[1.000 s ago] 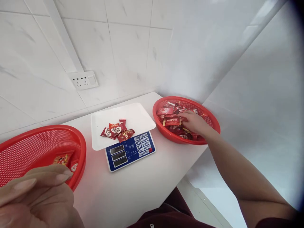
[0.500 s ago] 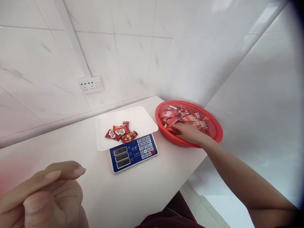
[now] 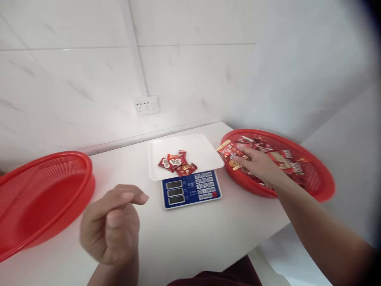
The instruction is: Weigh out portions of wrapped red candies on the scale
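My right hand (image 3: 258, 163) grips a small red snack packet (image 3: 231, 154) with gold ends, holding it by its right side above the near rim of the right red basket (image 3: 323, 184). Many red wrapped snacks (image 3: 278, 159) fill that basket. Left of it, a digital scale (image 3: 192, 190) with a blue keypad panel carries a white tray (image 3: 208, 153). Several red candies (image 3: 177, 161) lie in a small heap on the tray. My left hand (image 3: 114, 226) hovers in front of the scale's left side, fingers curled in, with nothing visible in it.
A second red basket (image 3: 49, 198) stands on the white table (image 3: 178, 238) at the left, its bare inside showing. Behind the table rises a tiled wall with a socket (image 3: 147, 105). Another wall closes off the right side.
My right hand has lifted out of the snacks with a red packet in its fingers. The view has swung left, bringing the second red basket into sight. My left hand stays curled.
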Motion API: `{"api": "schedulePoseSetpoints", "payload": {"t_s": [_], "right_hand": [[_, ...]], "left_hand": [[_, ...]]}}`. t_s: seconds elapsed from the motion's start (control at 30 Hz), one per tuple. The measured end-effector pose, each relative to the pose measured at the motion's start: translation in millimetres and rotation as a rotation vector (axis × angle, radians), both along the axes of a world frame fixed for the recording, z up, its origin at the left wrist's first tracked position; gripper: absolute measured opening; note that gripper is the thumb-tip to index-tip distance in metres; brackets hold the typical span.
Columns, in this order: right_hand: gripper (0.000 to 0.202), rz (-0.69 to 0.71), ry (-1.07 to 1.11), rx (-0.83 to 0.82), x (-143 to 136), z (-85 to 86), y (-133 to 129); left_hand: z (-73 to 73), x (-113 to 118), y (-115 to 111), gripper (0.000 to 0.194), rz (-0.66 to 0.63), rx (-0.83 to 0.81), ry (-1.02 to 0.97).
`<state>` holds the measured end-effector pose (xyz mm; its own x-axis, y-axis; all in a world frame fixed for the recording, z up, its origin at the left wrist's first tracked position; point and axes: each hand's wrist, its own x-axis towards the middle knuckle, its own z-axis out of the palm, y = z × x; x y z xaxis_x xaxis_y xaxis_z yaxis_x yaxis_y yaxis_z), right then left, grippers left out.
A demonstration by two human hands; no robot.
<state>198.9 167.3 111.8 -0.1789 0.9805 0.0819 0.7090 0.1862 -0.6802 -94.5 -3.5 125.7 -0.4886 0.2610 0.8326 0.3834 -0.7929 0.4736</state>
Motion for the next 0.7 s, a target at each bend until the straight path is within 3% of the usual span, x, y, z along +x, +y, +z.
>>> {"api": "schedulePoseSetpoints", "payload": {"t_s": [0.1, 0.2, 0.3, 0.4, 0.57, 0.7], "right_hand": [[0.032, 0.131, 0.039, 0.063, -43, -1.9, 1], [0.034, 0.256, 0.065, 0.168, -81, -2.8, 2], [0.037, 0.378, -0.01, 0.26, -100, -7.9, -2], [0.036, 0.404, -0.062, 0.295, -95, -17.8, -12], [0.027, 0.292, 0.06, 0.284, -56, -43.2, -46], [0.022, 0.23, 0.084, 0.227, -35, -74.4, -83]], "left_hand": [[10.4, 6, -2, 0.018, -0.027, 0.055, 0.198], [13.8, 9, -5, 0.02, -0.045, 0.04, 0.215], [13.3, 8, -8, 0.021, -0.046, 0.039, 0.2], [13.7, 5, -8, 0.021, -0.05, 0.049, 0.195], [17.2, 3, -9, 0.02, -0.017, 0.054, 0.184], [11.0, 3, -11, 0.021, 0.136, -0.009, 0.153]]}}
